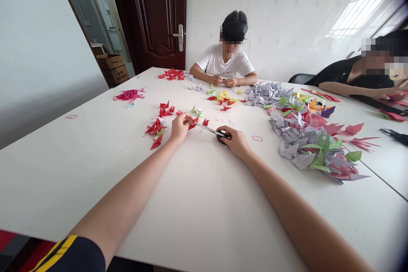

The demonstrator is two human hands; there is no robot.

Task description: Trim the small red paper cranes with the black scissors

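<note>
Red paper (193, 123) sits at the left hand's (182, 126) three o'clock, pinched between thumb and fingers. The right hand (234, 139) is curled around the scissors (210, 129), blades toward ten o'clock, tips at the paper. Snipping seems in hand; the next move calls for a steady pinch and small squeeze. Cranes (155, 127) lie at the left hand's nine o'clock on the counter (95, 148).

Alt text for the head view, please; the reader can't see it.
The left hand holds a folded red paper piece while the right hand holds scissors with their tips at it, above a white table. A large pile of folded paper, mostly grey, lies at right. A person in white sits across; another in black is at right.
</note>
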